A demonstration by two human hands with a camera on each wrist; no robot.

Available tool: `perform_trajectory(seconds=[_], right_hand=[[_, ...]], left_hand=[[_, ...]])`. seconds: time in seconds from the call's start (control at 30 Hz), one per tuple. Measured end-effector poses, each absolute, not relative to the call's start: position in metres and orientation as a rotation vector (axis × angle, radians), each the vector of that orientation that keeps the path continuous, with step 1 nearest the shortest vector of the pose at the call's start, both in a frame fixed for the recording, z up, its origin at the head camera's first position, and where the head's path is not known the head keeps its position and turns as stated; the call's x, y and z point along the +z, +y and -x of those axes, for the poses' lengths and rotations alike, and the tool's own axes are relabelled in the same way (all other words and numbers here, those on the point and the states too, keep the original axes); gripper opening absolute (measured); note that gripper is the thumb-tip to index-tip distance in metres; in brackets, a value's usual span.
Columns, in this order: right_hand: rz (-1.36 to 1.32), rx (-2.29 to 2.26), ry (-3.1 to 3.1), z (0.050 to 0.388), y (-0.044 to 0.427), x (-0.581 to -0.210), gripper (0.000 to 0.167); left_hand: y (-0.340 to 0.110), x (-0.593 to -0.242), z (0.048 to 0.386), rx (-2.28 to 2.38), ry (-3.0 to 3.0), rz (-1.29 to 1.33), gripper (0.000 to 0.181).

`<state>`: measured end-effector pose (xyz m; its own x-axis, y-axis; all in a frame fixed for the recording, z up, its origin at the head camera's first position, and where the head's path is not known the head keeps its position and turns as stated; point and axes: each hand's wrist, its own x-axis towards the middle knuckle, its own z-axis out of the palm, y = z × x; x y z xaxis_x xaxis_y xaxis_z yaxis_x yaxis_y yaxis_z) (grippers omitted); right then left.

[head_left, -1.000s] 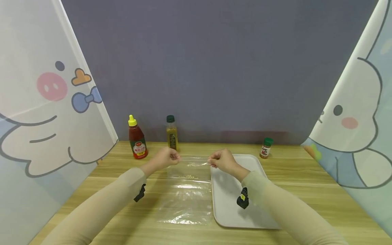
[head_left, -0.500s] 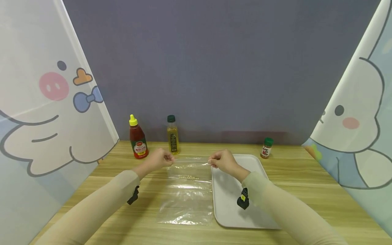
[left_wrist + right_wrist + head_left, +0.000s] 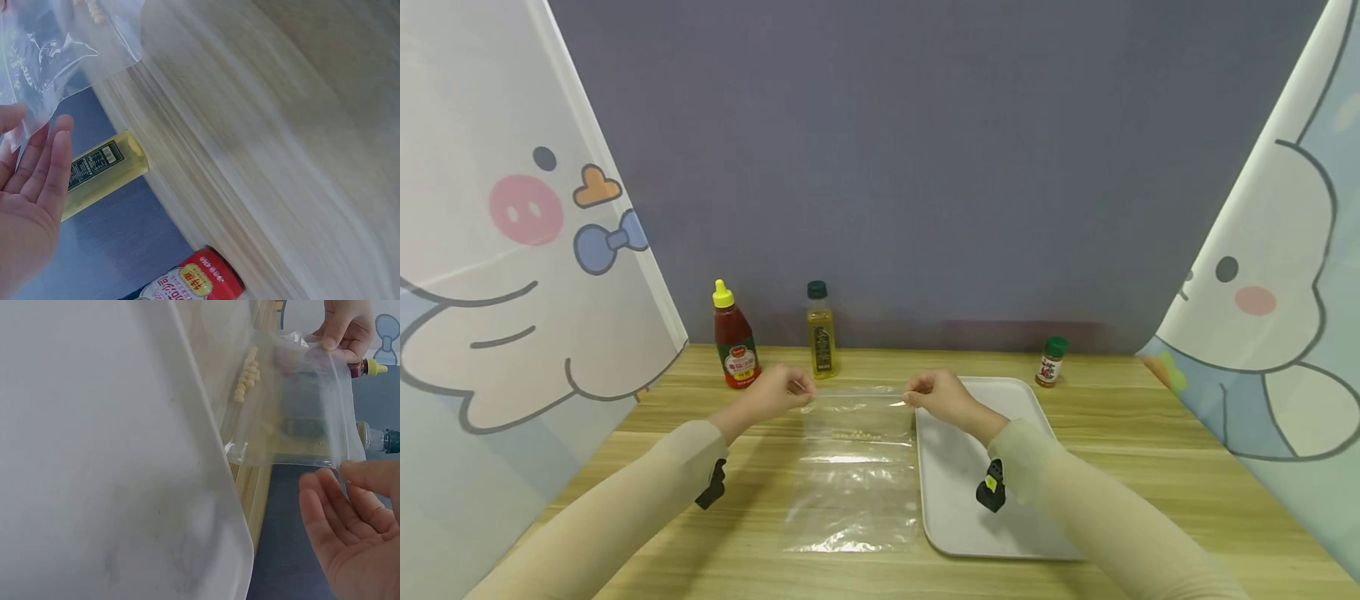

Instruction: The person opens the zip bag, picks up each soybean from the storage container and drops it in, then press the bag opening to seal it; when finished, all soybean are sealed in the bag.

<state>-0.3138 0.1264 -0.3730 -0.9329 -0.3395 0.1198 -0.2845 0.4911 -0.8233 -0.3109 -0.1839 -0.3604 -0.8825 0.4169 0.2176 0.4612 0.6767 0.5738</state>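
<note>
A clear plastic bag [image 3: 857, 412] with a small row of pale round beads or beans [image 3: 856, 435] is held up by its top edge. My left hand [image 3: 772, 392] pinches its top left corner; the left wrist view shows that corner between thumb and fingers [image 3: 53, 165]. At the top right corner, my right hand [image 3: 943, 394] pinches the edge between thumb and fingertips, other fingers loosely bent. The top edge looks stretched straight. More clear plastic [image 3: 853, 508] lies flat on the wooden table toward me; whether it belongs to the same bag I cannot tell.
A white tray [image 3: 977, 533] lies right of the bag, partly under my right forearm. Behind stand a red ketchup bottle [image 3: 736, 346], an oil bottle [image 3: 822, 337] and a green-capped spice jar [image 3: 1052, 362]. A grey panel [image 3: 880, 183] closes off the table's back.
My left hand has moved left, away from the right hand, and the oil bottle's base now shows beside it. My right hand has hardly moved. The bag's top edge looks straighter.
</note>
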Motion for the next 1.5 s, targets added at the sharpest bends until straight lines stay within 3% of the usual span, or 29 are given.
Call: perform_trajectory(seconds=[0.4, 1.0, 1.5], right_hand=[[0.505, -1.688, 2.395, 0.314, 0.105, -0.373, 0.027], [0.349, -1.744, 2.327, 0.334, 0.073, -0.389, 0.036], [0.185, -1.652, 2.369, 0.360, 0.065, -0.405, 0.049]], left_hand=[[-0.194, -0.362, 0.308, -1.103, -2.809, 0.660, 0.008], [-0.212, -0.384, 0.324, -1.090, -2.816, 0.618, 0.046], [-0.204, -0.396, 0.348, -0.934, -2.997, 0.640, 0.045]])
